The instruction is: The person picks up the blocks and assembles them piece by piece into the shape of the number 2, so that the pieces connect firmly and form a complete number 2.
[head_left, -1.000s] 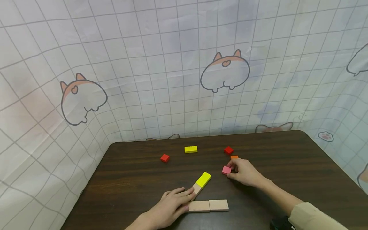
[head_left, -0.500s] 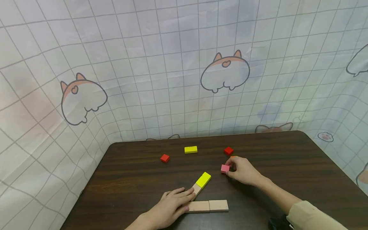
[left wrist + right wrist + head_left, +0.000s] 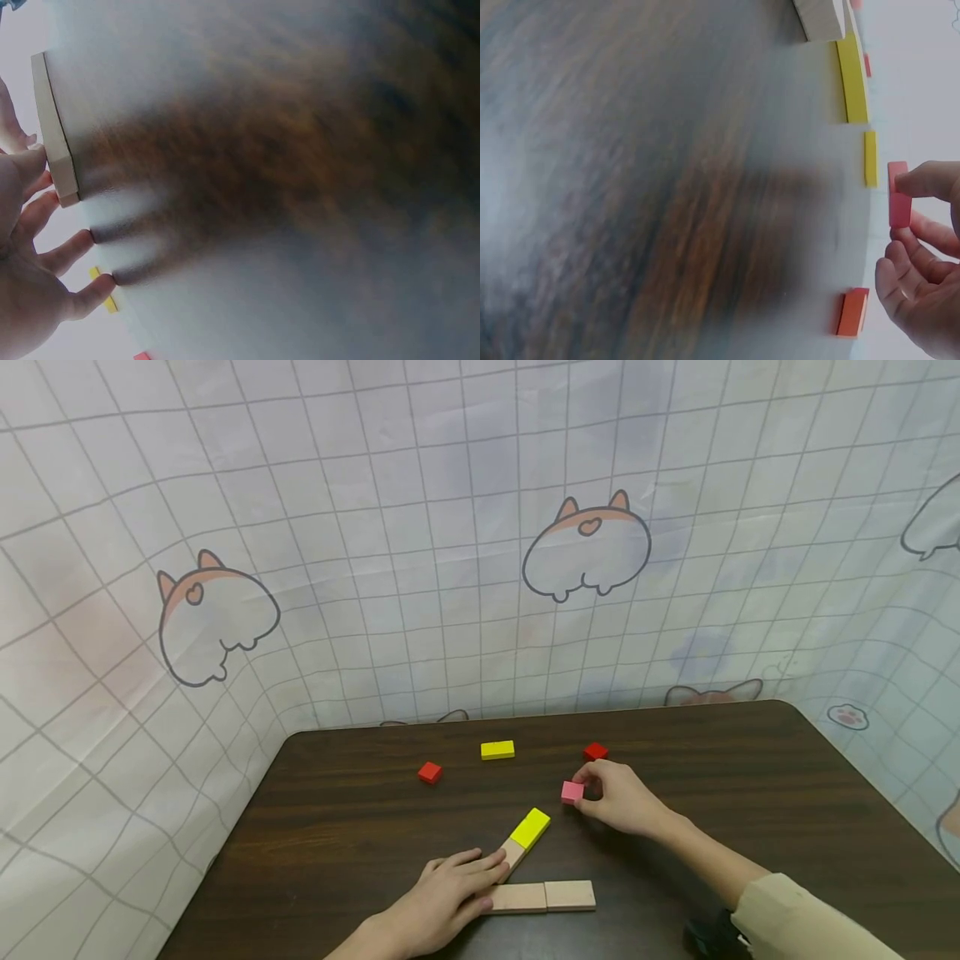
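A small pink block [image 3: 572,792] is pinched between the thumb and fingers of my right hand [image 3: 622,797]. In the right wrist view this pink block [image 3: 899,210] is held off the table. My left hand [image 3: 450,897] lies with its fingers stretched out over the near ends of the wooden blocks. Two plain wooden blocks [image 3: 570,896] lie end to end in a row, touching. From the left fingers a slanted piece runs up to the right: a plain wooden block [image 3: 513,853] and a yellow block [image 3: 531,829], end to end.
Farther back on the dark wooden table [image 3: 322,827] lie a red block [image 3: 430,772], a yellow block [image 3: 497,750] and a second red block [image 3: 596,752]. An orange block [image 3: 850,313] shows in the right wrist view; my right hand hides it in the head view.
My right hand has carried the pink block to the left and slightly away from me, covering the orange block in the head view. My left hand and the other blocks have stayed put.
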`<state>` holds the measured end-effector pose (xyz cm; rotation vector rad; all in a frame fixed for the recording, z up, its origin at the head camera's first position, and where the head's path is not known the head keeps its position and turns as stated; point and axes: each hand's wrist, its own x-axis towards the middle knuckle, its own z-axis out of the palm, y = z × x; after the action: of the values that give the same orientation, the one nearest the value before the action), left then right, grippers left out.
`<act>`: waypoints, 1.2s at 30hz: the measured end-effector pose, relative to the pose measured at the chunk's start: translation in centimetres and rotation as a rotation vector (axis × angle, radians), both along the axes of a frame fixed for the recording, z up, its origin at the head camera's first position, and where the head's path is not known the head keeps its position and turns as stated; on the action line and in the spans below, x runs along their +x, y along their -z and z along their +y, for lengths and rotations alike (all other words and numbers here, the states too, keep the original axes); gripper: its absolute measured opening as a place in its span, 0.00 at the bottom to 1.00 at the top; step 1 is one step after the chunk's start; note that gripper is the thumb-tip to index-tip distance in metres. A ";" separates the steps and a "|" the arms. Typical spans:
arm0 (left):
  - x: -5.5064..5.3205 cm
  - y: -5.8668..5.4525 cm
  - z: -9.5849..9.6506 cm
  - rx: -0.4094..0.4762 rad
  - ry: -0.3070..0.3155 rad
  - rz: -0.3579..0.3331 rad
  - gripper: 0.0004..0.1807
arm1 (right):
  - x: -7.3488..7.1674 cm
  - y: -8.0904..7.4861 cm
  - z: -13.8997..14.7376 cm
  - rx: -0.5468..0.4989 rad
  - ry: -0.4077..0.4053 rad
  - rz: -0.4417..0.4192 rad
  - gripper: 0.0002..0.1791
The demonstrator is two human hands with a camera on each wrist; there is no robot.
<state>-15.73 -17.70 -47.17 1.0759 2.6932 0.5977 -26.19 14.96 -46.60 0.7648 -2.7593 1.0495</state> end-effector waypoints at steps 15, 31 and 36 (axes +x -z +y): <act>0.1 -0.3 0.1 -0.010 -0.009 -0.004 0.27 | -0.2 0.4 -1.4 -0.021 -0.019 -0.009 0.14; 0.1 -0.4 0.1 -0.008 -0.013 -0.017 0.28 | -0.6 1.0 -2.5 -0.005 -0.040 -0.034 0.14; 0.1 -0.4 0.2 -0.010 -0.011 -0.013 0.27 | -0.6 1.0 -2.7 -0.010 -0.043 -0.030 0.14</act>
<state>-15.61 -17.53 -46.75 1.0519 2.6896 0.5910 -26.76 12.28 -47.57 0.8176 -2.7719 1.0901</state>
